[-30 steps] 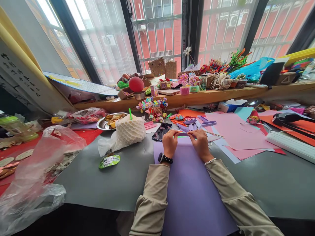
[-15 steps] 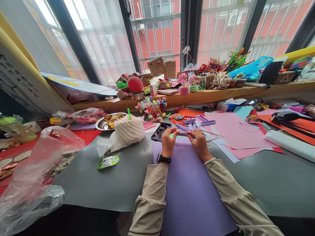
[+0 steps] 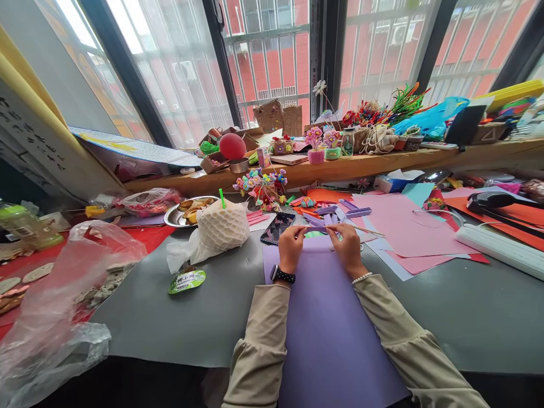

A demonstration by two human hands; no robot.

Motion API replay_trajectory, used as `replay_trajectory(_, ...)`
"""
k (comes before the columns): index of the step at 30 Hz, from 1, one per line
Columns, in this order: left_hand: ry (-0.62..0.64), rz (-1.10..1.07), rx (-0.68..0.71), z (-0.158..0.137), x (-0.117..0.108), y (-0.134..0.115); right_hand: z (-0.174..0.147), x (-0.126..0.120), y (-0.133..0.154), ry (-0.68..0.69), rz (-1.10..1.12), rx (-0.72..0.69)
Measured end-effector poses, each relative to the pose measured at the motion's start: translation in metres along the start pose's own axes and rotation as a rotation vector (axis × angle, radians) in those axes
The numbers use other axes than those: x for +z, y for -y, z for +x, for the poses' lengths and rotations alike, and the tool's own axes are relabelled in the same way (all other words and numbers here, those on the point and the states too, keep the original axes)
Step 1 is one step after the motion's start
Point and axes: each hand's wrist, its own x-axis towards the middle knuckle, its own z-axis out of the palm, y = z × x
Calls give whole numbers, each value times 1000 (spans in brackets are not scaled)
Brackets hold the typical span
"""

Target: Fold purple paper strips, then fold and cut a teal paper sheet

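Note:
My left hand (image 3: 291,248), with a black-banded watch at its wrist, pinches one end of a narrow purple paper strip (image 3: 315,230). The other end is between the fingertips of my right hand (image 3: 346,248), which has a pale bracelet. The strip spans the gap between both hands, held over the top edge of a large purple paper sheet (image 3: 327,323). Just beyond my left hand lies a dark phone (image 3: 278,228). Several folded purple paper strips (image 3: 357,212) are piled past my right hand, near a thin stick (image 3: 370,231).
To the left stands a net-wrapped coconut (image 3: 224,226) with a green straw, in front of a metal plate (image 3: 170,217). A clear plastic bag (image 3: 85,283) droops over the left edge. Pink paper sheets (image 3: 403,221) and a white power strip (image 3: 501,249) lie right. Crafts line the wooden sill (image 3: 297,173).
My fingers have shifted slightly at the strip's ends, and the strip now shows straighter between them. The camera view has moved very little.

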Motion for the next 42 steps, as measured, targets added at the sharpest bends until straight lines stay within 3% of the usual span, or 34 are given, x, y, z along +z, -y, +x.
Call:
replay_trajectory(6,-92,-132,-189,1,-2,2,1,-2,1,-121,15,68)
replay_trajectory(9,45,-100,-101,-1,0,-1,2,-2,6,-75,-8,0)
replay_trajectory(12,188,-78,15,-2,3,-4,1,-2,8,68,-33,-72)
replay_trajectory(19,224,-49,81,-3,3,-4,0,0,5,149,5,-43)
replay_trajectory(29,-9,149,35,-2,1,-3,-1,0,7,109,-34,13)
replay_trajectory(42,-51,202,67,-3,0,-5,-1,1,5,112,24,1)
